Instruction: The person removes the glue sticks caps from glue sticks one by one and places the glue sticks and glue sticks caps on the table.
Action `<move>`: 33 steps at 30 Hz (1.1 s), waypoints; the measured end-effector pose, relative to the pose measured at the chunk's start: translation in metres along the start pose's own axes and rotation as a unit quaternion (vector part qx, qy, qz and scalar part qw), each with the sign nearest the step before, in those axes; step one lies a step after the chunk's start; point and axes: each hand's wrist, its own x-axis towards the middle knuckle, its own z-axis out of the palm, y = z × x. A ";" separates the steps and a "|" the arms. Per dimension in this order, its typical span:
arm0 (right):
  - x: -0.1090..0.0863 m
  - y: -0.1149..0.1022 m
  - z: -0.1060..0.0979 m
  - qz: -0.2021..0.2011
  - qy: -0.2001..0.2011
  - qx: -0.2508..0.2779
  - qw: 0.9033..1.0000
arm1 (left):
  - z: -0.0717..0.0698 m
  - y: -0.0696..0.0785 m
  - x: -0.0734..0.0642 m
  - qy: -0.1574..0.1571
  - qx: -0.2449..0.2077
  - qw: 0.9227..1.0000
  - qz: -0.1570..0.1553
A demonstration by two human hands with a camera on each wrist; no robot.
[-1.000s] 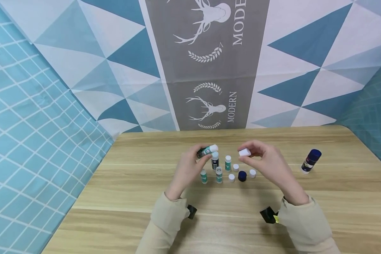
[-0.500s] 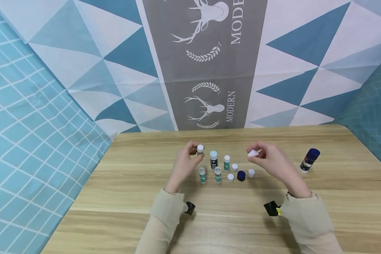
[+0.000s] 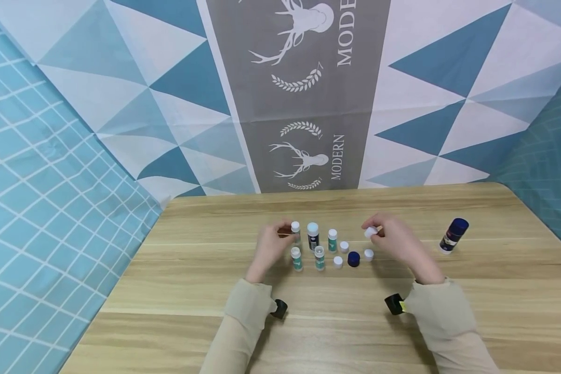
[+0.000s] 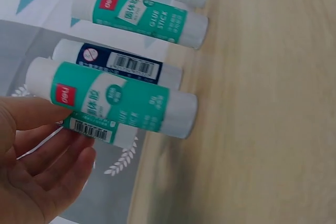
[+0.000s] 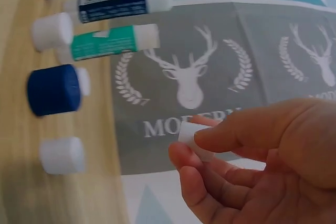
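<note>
My left hand (image 3: 267,248) holds a green glue stick (image 3: 296,227) upright at the back left of a small group, thumb in front and fingers behind it. In the left wrist view, this stick's barcode side (image 4: 92,129) shows behind a nearer green glue stick (image 4: 110,98). My right hand (image 3: 395,240) pinches a white cap (image 5: 195,136) between thumb and fingers, raised over the table right of the group. Beside the held stick stand a navy glue stick (image 3: 313,239) and another green one (image 3: 332,242). Two more green sticks (image 3: 320,259) form the front row.
On the wooden table (image 3: 191,291), several white caps (image 3: 338,262) and a dark blue cap (image 3: 353,259) lie right of the sticks. Farther right stands a larger navy glue stick (image 3: 453,236) with a blue cap. A patterned cloth (image 3: 308,104) hangs behind the table.
My left hand has turned the tilted glue stick upright and lowered it to the back row's left end. My right hand, still pinching the white cap, has moved slightly right and down.
</note>
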 end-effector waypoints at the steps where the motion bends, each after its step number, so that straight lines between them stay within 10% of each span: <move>1: 0.001 0.000 0.003 -0.005 -0.003 -0.003 1.000 | 0.001 -0.002 0.000 -0.004 0.006 1.000 -0.001; 33: 0.011 0.013 0.046 -0.011 -0.024 -0.118 0.993 | 0.009 -0.009 0.000 -0.050 0.042 0.997 -0.034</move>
